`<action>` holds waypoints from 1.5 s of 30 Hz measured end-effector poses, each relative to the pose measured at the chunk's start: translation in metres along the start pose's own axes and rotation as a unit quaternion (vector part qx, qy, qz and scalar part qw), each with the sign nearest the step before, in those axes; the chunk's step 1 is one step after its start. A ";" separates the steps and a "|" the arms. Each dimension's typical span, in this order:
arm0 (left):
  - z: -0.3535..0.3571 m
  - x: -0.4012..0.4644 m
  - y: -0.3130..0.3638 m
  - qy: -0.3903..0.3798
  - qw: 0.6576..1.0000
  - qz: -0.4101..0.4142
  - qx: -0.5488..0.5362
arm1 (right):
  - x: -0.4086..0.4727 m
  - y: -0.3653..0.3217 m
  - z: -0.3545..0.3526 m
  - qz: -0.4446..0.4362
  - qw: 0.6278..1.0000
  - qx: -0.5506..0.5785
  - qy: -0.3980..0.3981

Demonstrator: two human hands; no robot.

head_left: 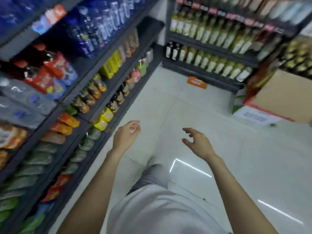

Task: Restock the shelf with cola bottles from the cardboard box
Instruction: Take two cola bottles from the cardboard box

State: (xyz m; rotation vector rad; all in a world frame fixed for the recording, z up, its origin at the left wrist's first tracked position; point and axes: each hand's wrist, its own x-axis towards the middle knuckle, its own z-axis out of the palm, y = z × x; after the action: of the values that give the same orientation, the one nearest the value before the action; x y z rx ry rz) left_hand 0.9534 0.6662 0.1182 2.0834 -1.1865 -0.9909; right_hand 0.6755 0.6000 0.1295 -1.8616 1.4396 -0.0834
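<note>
Dark cola bottles (42,68) with red labels and red caps stand on an upper level of the shelf unit (94,68) on my left. A brown cardboard box (283,98) sits at the right edge on top of other cartons. My left hand (126,135) hangs over the aisle floor beside the shelf's lower levels, fingers loosely curled and holding nothing. My right hand (196,143) is out in front of me over the floor, fingers spread and slightly bent, also holding nothing. The whole view is blurred.
White tiled floor (177,107) runs down the aisle ahead. A second shelf unit (211,48) of green and pale bottles closes the far end. An orange sign (196,82) lies on the floor before it. The left shelves hold water packs and assorted drinks.
</note>
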 end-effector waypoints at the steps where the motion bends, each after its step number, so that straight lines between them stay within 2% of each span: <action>1: 0.022 0.018 0.014 -0.036 0.999 -0.013 0.024 | 0.001 0.024 -0.012 0.045 0.999 0.017 0.002; 4: 0.088 0.067 0.061 -0.164 0.982 -0.038 0.090 | 0.005 0.089 -0.045 0.151 0.985 0.076 0.020; 7: 0.148 0.113 0.104 -0.229 0.962 -0.040 0.140 | 0.020 0.142 -0.080 0.203 0.975 0.089 0.018; 12: 0.263 0.198 0.218 -0.283 0.942 0.004 0.179 | 0.064 0.249 -0.174 0.281 0.955 0.091 0.021; 17: 0.358 0.257 0.347 -0.303 0.932 0.068 0.186 | 0.107 0.335 -0.281 0.301 0.951 0.068 0.019; 24: 0.496 0.323 0.494 -0.356 0.898 0.162 0.203 | 0.169 0.466 -0.424 0.280 0.952 0.042 0.116; 27: 0.564 0.342 0.550 -0.342 0.895 0.198 0.206 | 0.199 0.535 -0.489 0.252 0.957 0.008 0.144; 33: 0.699 0.366 0.645 -0.263 0.941 0.186 0.103 | 0.253 0.661 -0.606 0.233 0.949 0.030 0.209; 36: 0.763 0.379 0.674 -0.240 0.942 0.198 0.126 | 0.281 0.720 -0.637 0.239 0.952 0.030 0.188; 38: 0.799 0.387 0.686 -0.204 0.934 0.230 0.183 | 0.299 0.752 -0.648 0.224 0.964 -0.027 0.140; 40: 0.828 0.395 0.691 -0.174 0.915 0.259 0.257 | 0.315 0.774 -0.650 0.168 0.976 -0.098 0.098; 43: 0.864 0.405 0.688 -0.173 0.869 0.281 0.368 | 0.334 0.792 -0.641 0.080 0.983 -0.159 0.038; 45: 0.879 0.410 0.683 -0.184 0.842 0.289 0.416 | 0.342 0.799 -0.632 0.054 0.982 -0.176 0.039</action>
State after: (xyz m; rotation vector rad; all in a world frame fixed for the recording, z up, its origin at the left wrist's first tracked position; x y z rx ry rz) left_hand 0.0552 -0.0954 -0.0241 1.8700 -2.6195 -0.6271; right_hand -0.1439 -0.0763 -0.0341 -2.0741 1.6925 0.1648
